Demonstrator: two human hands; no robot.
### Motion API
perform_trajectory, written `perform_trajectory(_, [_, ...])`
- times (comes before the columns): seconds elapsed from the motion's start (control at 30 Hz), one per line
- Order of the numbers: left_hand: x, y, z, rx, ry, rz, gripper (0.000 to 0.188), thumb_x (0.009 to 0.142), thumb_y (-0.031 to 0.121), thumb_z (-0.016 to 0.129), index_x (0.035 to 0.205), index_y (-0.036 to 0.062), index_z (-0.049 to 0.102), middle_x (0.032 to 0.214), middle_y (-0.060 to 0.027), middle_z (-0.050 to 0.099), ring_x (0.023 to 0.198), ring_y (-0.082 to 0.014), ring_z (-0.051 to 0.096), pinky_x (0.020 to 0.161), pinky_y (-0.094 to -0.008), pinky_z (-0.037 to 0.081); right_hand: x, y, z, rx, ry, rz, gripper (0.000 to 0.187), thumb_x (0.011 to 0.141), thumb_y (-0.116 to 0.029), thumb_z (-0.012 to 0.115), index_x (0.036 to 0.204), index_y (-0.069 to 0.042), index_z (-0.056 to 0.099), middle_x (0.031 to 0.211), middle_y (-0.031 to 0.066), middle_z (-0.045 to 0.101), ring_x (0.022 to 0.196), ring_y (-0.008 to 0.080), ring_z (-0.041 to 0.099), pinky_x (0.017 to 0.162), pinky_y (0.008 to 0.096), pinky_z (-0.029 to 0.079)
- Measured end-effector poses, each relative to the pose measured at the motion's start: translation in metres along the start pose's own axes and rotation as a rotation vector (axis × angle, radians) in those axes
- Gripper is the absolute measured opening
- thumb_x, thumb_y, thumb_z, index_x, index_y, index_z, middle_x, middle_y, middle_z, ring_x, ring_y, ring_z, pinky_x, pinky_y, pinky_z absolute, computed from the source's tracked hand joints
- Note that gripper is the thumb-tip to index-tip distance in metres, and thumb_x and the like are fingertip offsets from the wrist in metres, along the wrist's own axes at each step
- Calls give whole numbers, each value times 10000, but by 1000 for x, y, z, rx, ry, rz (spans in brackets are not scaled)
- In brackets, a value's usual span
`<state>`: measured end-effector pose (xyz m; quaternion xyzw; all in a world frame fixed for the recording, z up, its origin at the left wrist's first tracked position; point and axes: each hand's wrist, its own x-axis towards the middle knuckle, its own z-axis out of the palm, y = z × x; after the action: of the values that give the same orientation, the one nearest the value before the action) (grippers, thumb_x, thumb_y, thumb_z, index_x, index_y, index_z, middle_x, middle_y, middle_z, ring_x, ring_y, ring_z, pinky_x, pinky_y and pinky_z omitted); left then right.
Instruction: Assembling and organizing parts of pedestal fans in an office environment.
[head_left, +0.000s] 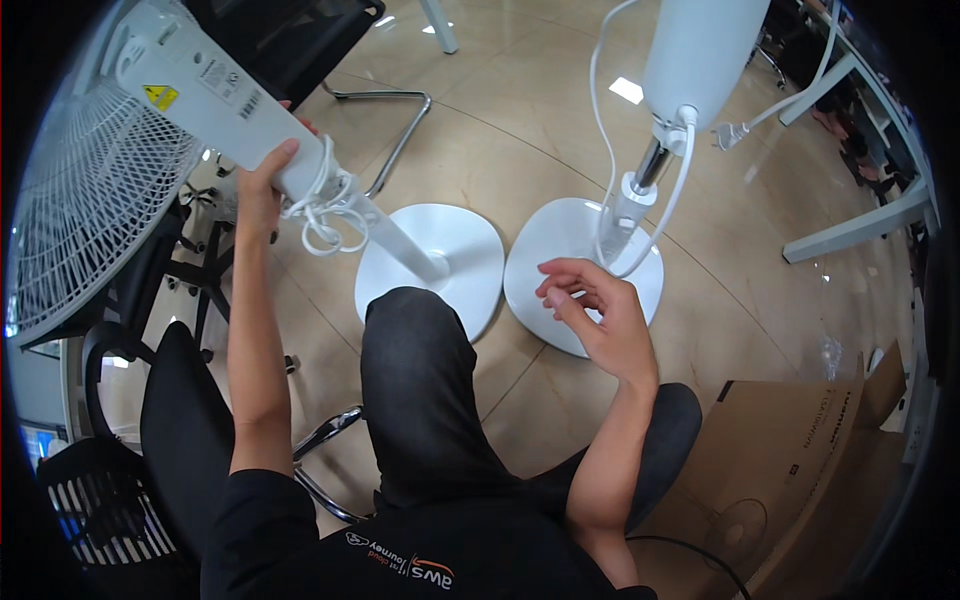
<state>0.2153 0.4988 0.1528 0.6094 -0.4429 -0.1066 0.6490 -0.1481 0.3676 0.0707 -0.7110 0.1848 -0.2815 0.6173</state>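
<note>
A white standing fan leans at my left, its wire grille at the picture's left edge. My left hand is wrapped round the lower part of its body, just above a bundled white cord. The fan's pole runs down to a rounded white base on the floor. Over the base of a second white standing appliance, my right hand hovers with loosely curled fingers apart and nothing in them. That appliance's upper end is cut off by the picture's edge.
An opened cardboard box stands at the lower right. From the second appliance a cord leads to a dangling plug. Black chairs line the left side; a white table leg juts in at the right. The floor is glossy tile.
</note>
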Motion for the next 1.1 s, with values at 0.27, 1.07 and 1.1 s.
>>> perform_trajectory(0.27, [-4, -1, 5, 82, 86, -13, 609, 795, 238, 682, 1276, -50, 443, 1114, -176, 606, 1065, -255, 579, 972, -346, 415, -10, 13, -70, 661, 518, -264, 250, 916, -152, 563, 1066, 48, 567, 700, 65, 540, 563, 114, 498, 518, 233, 412])
perform_trajectory(1.07, [-144, -21, 78, 117, 367, -128, 216, 869, 20, 569, 1042, 51, 443, 804, -26, 520, 710, -88, 461, 664, -235, 378, 82, 66, -94, -187, 522, -181, 411, 862, -175, 633, 1243, -41, 552, 1104, 118, 656, 1036, 221, 616, 894, 362, 450])
perform_trajectory(1.1, [-144, -16, 88, 39, 207, -169, 225, 868, 12, 565, 1044, 52, 431, 780, -39, 526, 691, -94, 473, 661, -235, 385, 83, 69, -94, -169, 527, -186, 411, 864, -182, 632, 1241, -41, 555, 1107, 119, 655, 1031, 224, 616, 893, 363, 451])
